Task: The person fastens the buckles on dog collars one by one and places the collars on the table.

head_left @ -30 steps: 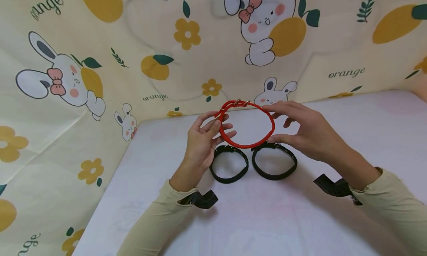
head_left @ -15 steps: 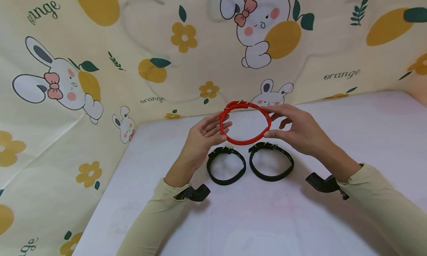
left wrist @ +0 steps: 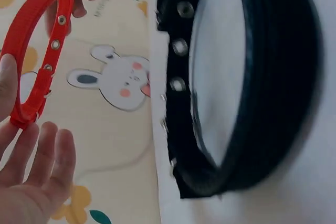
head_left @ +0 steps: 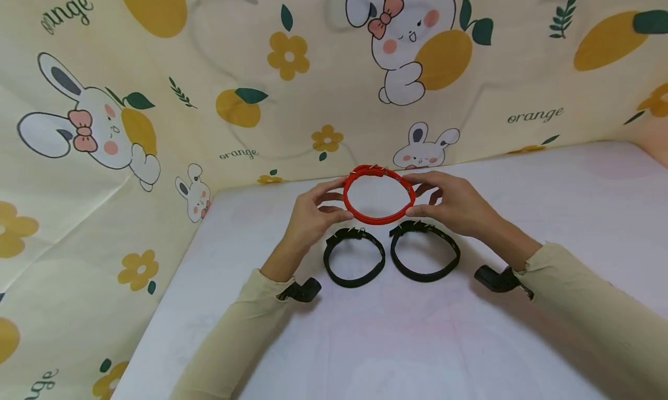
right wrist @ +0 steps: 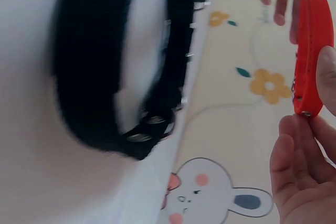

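A red buckled collar (head_left: 378,220), closed into a loop, is held between both hands behind two black collars. My left hand (head_left: 309,217) pinches its left side, thumb in front and fingers behind. On the other side my right hand (head_left: 454,202) grips it between thumb and fingers. Metal eyelets show on the red collar (left wrist: 23,30) in the left wrist view. Whether its lower edge touches the table I cannot tell. The left black collar (head_left: 353,283) and the right black collar (head_left: 425,277) sit on the table, both looped, buckles facing the back.
A white-covered table (head_left: 386,342) lies under the hands. Behind it and at the left rises a cream backdrop (head_left: 177,122) printed with rabbits and oranges. A black wrist camera (head_left: 305,290) hangs by the left sleeve, another wrist camera (head_left: 498,279) by the right.
The red collar has come slightly left and lower, and its loop looks narrower. My right hand moved left and down with it. My left thumb shifted down along the band. The black collars stayed put.
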`<state>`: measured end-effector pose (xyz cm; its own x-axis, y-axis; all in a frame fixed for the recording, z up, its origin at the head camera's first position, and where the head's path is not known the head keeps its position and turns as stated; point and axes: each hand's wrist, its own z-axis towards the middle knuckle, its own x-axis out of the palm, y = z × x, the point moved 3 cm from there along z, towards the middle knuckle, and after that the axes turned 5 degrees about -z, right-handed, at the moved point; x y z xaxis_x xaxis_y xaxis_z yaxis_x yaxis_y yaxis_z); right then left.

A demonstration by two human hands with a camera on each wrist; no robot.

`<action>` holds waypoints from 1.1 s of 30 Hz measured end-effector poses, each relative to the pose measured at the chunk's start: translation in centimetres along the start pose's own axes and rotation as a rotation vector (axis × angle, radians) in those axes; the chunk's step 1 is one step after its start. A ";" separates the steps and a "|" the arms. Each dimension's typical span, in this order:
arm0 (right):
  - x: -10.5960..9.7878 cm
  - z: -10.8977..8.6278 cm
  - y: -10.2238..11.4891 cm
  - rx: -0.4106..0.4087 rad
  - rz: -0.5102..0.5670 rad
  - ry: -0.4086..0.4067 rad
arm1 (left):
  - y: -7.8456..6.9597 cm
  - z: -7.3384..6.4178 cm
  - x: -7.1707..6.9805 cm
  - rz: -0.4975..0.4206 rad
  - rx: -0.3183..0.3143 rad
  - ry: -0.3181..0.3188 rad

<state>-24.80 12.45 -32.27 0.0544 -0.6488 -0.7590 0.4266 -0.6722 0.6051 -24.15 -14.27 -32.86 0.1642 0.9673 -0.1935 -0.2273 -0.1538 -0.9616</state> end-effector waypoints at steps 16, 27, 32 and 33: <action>2.0 1.8 -2.4 0.014 -0.119 0.164 | 3.4 2.3 0.3 0.294 -0.138 0.022; 3.0 3.0 -3.6 0.029 -0.140 0.242 | 4.4 3.2 0.8 0.407 -0.199 0.069; 2.9 3.6 -3.8 0.039 -0.146 0.236 | 4.7 3.7 1.1 0.419 -0.230 0.072; 2.9 3.7 -3.8 0.047 -0.141 0.238 | 4.8 3.8 1.1 0.422 -0.236 0.070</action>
<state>-29.56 11.81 -35.92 0.2100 -0.4492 -0.8684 0.4030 -0.7695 0.4955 -28.75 -13.16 -36.93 0.1701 0.7958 -0.5811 -0.0656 -0.5793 -0.8125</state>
